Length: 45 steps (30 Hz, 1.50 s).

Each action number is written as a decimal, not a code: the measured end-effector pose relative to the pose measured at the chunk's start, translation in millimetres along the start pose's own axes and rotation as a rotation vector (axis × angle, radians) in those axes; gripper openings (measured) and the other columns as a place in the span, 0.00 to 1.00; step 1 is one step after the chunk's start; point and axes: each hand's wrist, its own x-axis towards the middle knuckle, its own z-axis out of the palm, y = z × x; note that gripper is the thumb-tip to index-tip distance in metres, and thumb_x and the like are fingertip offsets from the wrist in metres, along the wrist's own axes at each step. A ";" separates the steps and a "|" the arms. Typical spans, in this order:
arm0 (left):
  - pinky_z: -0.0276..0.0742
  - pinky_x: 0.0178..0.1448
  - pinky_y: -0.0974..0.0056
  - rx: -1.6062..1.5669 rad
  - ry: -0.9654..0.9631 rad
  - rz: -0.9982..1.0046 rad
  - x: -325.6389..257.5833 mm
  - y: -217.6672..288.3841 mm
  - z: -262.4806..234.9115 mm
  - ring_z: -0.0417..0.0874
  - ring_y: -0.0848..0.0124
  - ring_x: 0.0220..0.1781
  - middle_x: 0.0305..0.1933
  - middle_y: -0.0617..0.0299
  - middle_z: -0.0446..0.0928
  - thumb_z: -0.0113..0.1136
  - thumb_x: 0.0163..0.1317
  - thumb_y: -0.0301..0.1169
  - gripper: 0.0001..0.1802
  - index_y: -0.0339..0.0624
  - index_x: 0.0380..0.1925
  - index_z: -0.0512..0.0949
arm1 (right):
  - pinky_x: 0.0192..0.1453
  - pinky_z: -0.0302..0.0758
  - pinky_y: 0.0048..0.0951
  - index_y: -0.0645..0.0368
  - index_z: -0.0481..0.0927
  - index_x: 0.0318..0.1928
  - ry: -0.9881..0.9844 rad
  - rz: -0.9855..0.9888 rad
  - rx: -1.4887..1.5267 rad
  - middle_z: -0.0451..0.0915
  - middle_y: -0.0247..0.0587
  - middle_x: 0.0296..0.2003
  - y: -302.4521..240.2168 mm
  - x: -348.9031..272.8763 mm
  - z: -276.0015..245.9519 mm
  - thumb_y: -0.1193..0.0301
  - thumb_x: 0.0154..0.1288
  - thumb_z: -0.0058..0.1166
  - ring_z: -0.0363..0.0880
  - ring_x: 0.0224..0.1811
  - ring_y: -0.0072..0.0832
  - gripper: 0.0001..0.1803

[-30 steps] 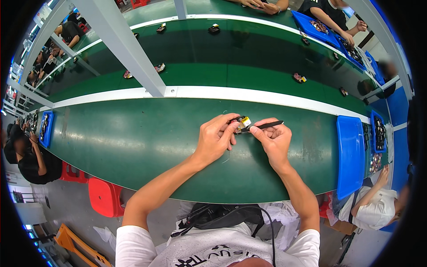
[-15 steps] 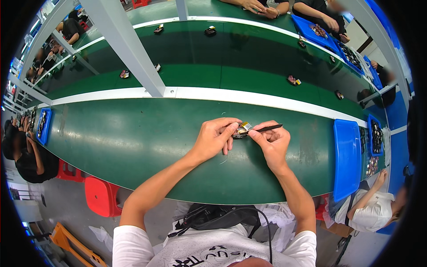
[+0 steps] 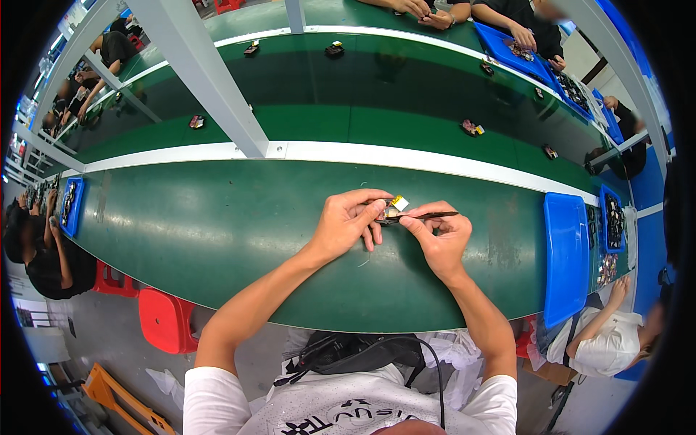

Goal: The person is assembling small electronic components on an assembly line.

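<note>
My left hand (image 3: 345, 223) pinches a small black-cased electronic part (image 3: 391, 212) above the green worktop. A silver battery with yellow tape (image 3: 399, 203) sticks up from its far side. In my right hand (image 3: 444, 238), thumb and fingers grip a slim black pointed tool (image 3: 435, 215) that looks like tweezers. Its tip reaches the part beside my left fingertips. Fingers cover much of the part, so its inner details are hidden.
Beyond a white rail (image 3: 348, 152) runs a green conveyor belt (image 3: 304, 119) with scattered small parts. A grey post (image 3: 203, 72) rises at its edge. An upright blue tray (image 3: 566, 257) stands right; a filled blue bin (image 3: 72, 206) sits far left. Several people work around.
The tool in my right hand has dipped slightly and lies flatter, and the battery on the part stands out more. Parts on the belt have shifted left.
</note>
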 end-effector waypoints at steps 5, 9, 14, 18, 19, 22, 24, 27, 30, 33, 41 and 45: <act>0.83 0.21 0.69 0.002 -0.026 0.025 0.5 -0.1 -2.7 0.86 0.68 0.26 0.36 0.52 0.80 0.53 0.77 0.29 0.16 0.26 0.56 0.77 | 0.20 0.51 0.17 0.63 0.88 0.35 0.004 -0.029 -0.034 0.79 0.26 0.21 0.1 -1.3 1.2 0.81 0.57 0.73 0.60 0.16 0.07 0.06; 0.82 0.21 0.69 -0.012 -0.024 0.032 -0.2 2.1 -2.2 0.86 0.68 0.25 0.36 0.51 0.80 0.53 0.77 0.28 0.16 0.26 0.56 0.78 | 0.20 0.51 0.17 0.63 0.88 0.35 0.006 -0.053 -0.084 0.79 0.25 0.21 -1.0 -1.7 1.5 0.81 0.57 0.73 0.60 0.16 0.07 0.06; 0.79 0.20 0.70 -0.013 0.011 0.031 -0.8 2.2 0.9 0.85 0.70 0.24 0.35 0.53 0.81 0.55 0.76 0.28 0.15 0.25 0.54 0.78 | 0.20 0.51 0.17 0.63 0.87 0.36 0.002 -0.007 -0.035 0.79 0.26 0.21 1.0 -1.7 -0.3 0.81 0.57 0.73 0.60 0.16 0.07 0.07; 0.78 0.20 0.71 -0.006 0.043 0.021 -1.6 0.1 1.1 0.84 0.71 0.23 0.33 0.54 0.81 0.56 0.76 0.28 0.15 0.25 0.53 0.79 | 0.20 0.51 0.17 0.63 0.87 0.36 0.014 -0.032 -0.061 0.80 0.27 0.22 0.0 -0.1 -0.5 0.81 0.57 0.73 0.61 0.16 0.07 0.07; 0.79 0.20 0.70 0.030 0.049 0.040 -1.5 -0.9 -0.8 0.84 0.70 0.24 0.34 0.53 0.81 0.55 0.76 0.28 0.15 0.25 0.53 0.78 | 0.20 0.51 0.17 0.63 0.88 0.36 0.021 -0.050 -0.075 0.81 0.28 0.23 0.0 0.5 -0.8 0.81 0.57 0.73 0.61 0.16 0.07 0.07; 0.80 0.20 0.70 0.070 0.060 0.061 -1.2 -1.2 -1.2 0.85 0.69 0.24 0.34 0.52 0.81 0.55 0.76 0.28 0.15 0.25 0.54 0.78 | 0.20 0.53 0.17 0.63 0.88 0.35 0.018 -0.075 -0.117 0.83 0.30 0.25 -2.2 1.2 -1.8 0.80 0.56 0.74 0.61 0.16 0.08 0.07; 0.80 0.20 0.70 0.074 0.067 0.065 -1.2 -1.3 -0.8 0.84 0.70 0.23 0.33 0.52 0.81 0.55 0.76 0.28 0.15 0.25 0.54 0.78 | 0.20 0.54 0.18 0.62 0.88 0.35 0.006 -0.091 -0.137 0.84 0.31 0.25 -2.9 0.2 -1.3 0.79 0.55 0.74 0.62 0.15 0.08 0.07; 0.80 0.20 0.70 0.081 0.080 0.077 -1.9 -1.5 -0.5 0.84 0.70 0.24 0.33 0.53 0.81 0.55 0.76 0.28 0.15 0.25 0.54 0.78 | 0.19 0.55 0.18 0.61 0.89 0.35 -0.010 -0.138 -0.180 0.85 0.31 0.25 -2.5 -0.1 -0.9 0.78 0.54 0.75 0.62 0.15 0.10 0.08; 0.80 0.20 0.70 0.069 0.081 0.080 -2.1 -1.6 -0.2 0.84 0.70 0.24 0.33 0.52 0.81 0.55 0.76 0.28 0.15 0.25 0.53 0.78 | 0.19 0.56 0.19 0.60 0.89 0.35 -0.008 -0.175 -0.202 0.85 0.30 0.25 -1.0 -0.4 0.4 0.78 0.54 0.75 0.62 0.14 0.11 0.09; 0.80 0.20 0.70 0.088 0.074 0.087 -1.9 -2.4 -0.2 0.84 0.71 0.24 0.33 0.52 0.81 0.55 0.76 0.28 0.15 0.25 0.53 0.78 | 0.19 0.56 0.19 0.59 0.89 0.36 -0.016 -0.191 -0.214 0.85 0.30 0.24 1.4 -0.4 -0.3 0.78 0.53 0.76 0.62 0.14 0.11 0.09; 0.80 0.21 0.71 0.101 0.066 0.099 -2.3 2.1 3.6 0.83 0.72 0.23 0.34 0.52 0.82 0.55 0.76 0.28 0.15 0.24 0.52 0.79 | 0.19 0.56 0.18 0.59 0.88 0.35 -0.045 -0.201 -0.213 0.87 0.32 0.26 0.5 -0.4 -0.8 0.78 0.54 0.75 0.62 0.14 0.10 0.08; 0.80 0.21 0.71 0.113 0.058 0.097 -2.2 1.9 2.1 0.84 0.71 0.24 0.35 0.51 0.82 0.54 0.76 0.28 0.15 0.24 0.52 0.79 | 0.18 0.57 0.18 0.59 0.88 0.33 -0.068 -0.217 -0.211 0.90 0.35 0.30 -2.0 0.5 -0.6 0.80 0.54 0.74 0.63 0.14 0.10 0.07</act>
